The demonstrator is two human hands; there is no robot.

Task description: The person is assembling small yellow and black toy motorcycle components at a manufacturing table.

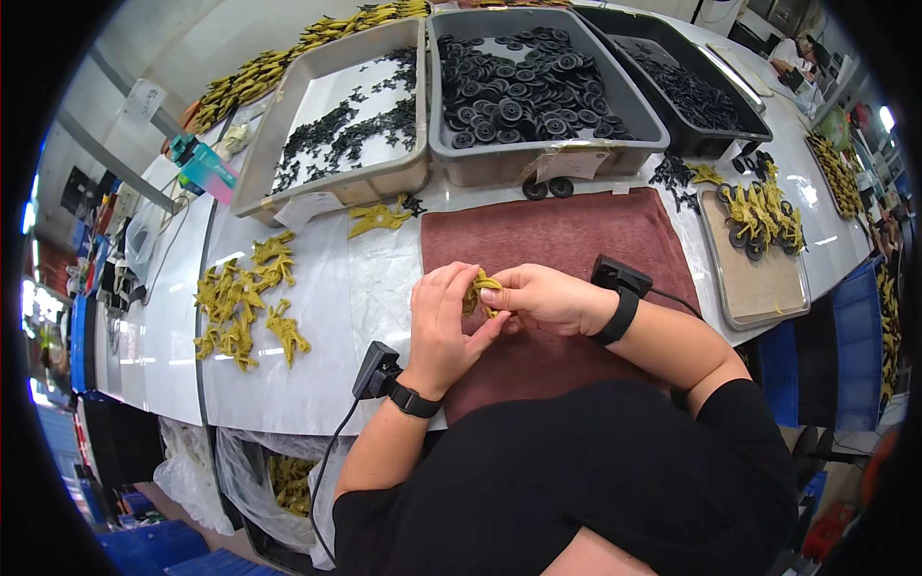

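A yellow plastic part is gripped between my two hands above a reddish-brown cloth. My left hand has its fingers closed around the part's left side. My right hand pinches its right side between thumb and fingers. Much of the part is hidden by the fingers, so I cannot tell whether a smaller piece is on it. Beyond the cloth's left corner lies another yellow part, with small black pieces beside it. Two black wheels rest at the cloth's far edge.
Yellow parts lie heaped at left. Behind stand a grey bin of small black pieces, another grey bin of black wheels and a black bin. At right, a tray carries wheeled yellow assemblies.
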